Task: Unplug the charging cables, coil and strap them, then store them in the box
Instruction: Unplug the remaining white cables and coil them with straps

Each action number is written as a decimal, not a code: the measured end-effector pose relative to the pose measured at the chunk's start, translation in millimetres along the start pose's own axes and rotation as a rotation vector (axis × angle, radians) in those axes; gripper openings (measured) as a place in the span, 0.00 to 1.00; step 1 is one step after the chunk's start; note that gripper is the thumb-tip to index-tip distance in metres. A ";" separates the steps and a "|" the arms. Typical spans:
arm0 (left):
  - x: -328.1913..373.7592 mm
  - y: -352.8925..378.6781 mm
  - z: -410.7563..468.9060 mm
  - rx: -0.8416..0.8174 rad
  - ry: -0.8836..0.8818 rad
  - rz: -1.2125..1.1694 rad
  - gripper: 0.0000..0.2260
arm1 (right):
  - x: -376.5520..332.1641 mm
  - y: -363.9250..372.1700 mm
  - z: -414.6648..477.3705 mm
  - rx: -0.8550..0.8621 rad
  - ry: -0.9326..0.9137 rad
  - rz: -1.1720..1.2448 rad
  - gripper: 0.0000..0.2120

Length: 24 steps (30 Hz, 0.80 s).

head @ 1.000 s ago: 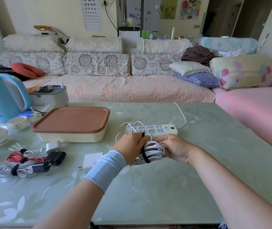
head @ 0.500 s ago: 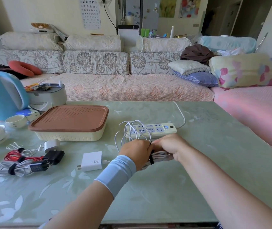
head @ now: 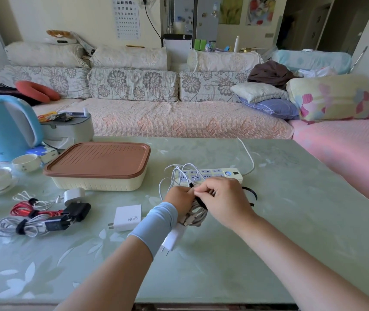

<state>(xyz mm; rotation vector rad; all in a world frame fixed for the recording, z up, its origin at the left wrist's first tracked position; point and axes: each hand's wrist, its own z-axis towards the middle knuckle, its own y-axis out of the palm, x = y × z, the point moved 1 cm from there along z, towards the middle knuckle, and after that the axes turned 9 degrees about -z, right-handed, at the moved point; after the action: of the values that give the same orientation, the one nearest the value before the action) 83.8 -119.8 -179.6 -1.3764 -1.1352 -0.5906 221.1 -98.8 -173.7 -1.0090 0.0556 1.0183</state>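
Gripping a coiled bundle of white charging cable (head: 198, 215) in the left hand (head: 179, 197), fingers curled round it, over the middle of the pale green glass tabletop (head: 269, 243). Pinching a thin black strap (head: 201, 202) with the right hand (head: 221, 198), tight against the left, across the top of the coil. Dangling under the left wrist, a white plug adapter (head: 173, 240). Just behind the hands, a cream power strip (head: 215, 173) draped with loose white loops. Further left, a flat white GaN charger (head: 127, 217), then the cream box with brown lid (head: 98, 163), closed. At far left, 2 strapped bundles: red cable bundle (head: 26, 211) and grey cable bundle (head: 15, 227).

The white charger (head: 128, 217) reads "GaN"; the wall eye chart (head: 125, 16) shows E's.
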 end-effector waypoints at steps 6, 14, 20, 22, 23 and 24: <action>1.8 -3.6 -5.2 -0.030 -0.047 -0.039 0.15 | 0.8 -6.6 2.5 -0.252 0.041 0.185 0.07; 1.0 -10.6 -3.5 -0.047 -0.065 0.103 0.20 | -6.0 -0.6 -4.0 -0.253 -0.150 0.029 0.07; -5.9 -12.5 -0.9 0.046 -0.072 0.027 0.22 | 5.9 -4.3 -0.8 -0.304 -0.108 0.109 0.05; -2.3 -11.4 -2.8 0.067 -0.076 0.041 0.19 | 8.5 -6.4 -0.2 -0.337 -0.058 0.119 0.04; -0.2 -10.9 -3.9 0.091 -0.068 0.045 0.18 | 9.1 -7.5 -0.4 -0.347 -0.039 0.118 0.04; 2.0 -11.0 -4.7 0.115 -0.055 0.044 0.18 | 9.7 -8.3 -0.4 -0.352 -0.027 0.112 0.03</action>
<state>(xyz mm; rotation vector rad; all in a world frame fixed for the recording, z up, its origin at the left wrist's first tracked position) 76.3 -125.6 -172.1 -1.3217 -1.1622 -0.4512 232.7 -93.6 -172.9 -1.3229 -0.0934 1.1691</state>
